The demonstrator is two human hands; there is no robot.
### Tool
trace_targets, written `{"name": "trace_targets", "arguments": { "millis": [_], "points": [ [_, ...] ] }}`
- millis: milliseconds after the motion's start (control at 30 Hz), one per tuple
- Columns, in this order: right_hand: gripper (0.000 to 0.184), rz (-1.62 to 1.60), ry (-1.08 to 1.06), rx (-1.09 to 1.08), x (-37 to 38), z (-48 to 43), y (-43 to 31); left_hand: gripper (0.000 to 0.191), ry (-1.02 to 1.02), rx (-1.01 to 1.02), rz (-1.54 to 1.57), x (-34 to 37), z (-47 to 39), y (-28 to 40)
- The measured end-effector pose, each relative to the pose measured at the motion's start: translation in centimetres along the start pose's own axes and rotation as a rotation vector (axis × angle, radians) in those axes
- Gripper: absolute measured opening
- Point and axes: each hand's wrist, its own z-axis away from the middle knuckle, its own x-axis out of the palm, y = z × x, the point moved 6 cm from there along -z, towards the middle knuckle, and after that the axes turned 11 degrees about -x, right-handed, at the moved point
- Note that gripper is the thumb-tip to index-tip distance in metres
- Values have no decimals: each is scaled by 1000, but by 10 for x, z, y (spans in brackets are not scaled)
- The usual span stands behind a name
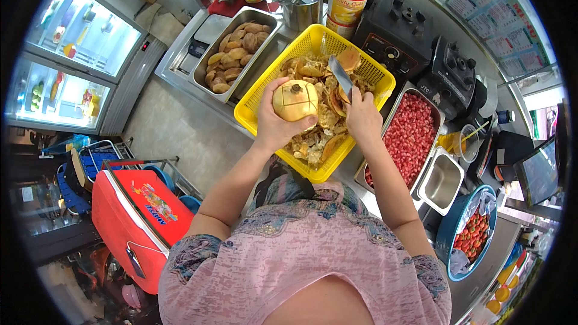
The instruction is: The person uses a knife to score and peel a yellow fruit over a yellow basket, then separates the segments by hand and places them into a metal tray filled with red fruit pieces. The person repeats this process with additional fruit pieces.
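My left hand (285, 119) grips a pale yellow pomegranate (294, 101) with its stem end up; crossing score lines run over its skin. A knife (341, 77) is in my right hand (362, 115), its blade angled up and left, apart from the fruit. Both hands are over a yellow plastic basket (253, 109). Inside the basket lies a heap of pomegranate peel and membrane (327, 115). Right of my right forearm, a steel pan holds loose red pomegranate arils (411, 133).
Brown oval fruits (239, 54) fill a steel pan at the left. Blender bases (393, 36) and a red-lidded can (347, 0) stand behind the basket. At the right are a small steel pan (441, 180) and a blue tub (445, 239) of strawberries. A red cooler (131, 216) stands lower left.
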Motion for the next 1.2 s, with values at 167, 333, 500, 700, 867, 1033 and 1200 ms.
{"name": "trace_targets", "arguments": {
  "millis": [167, 333, 500, 700, 867, 1033, 1200],
  "points": [
    [46, 64, 46, -137, 1, -7, -14, 85, -24, -19, -207, -5, 12, -18],
    [38, -959, 50, -409, -41, 7, -66, 86, -227, -258, -119, -1, 17, -23],
    [20, -1468, -181, -219, -13, 24, -77, 84, -482, -448, -35, 10, 29, -33],
    [17, -1554, -48, -39, 12, 39, -70, 83, -507, -416, -199, 9, 36, -34],
    [16, -1591, -43, 19, 14, 34, -71, 86, -517, -439, -89, 6, 35, -38],
    [20, -1743, -104, 235, 24, 27, -66, 92, -535, -380, -84, -1, 32, -39],
    [29, -1933, -116, 326, 17, 14, -84, 93, -459, -341, -51, -11, 25, -33]
  ]
}}
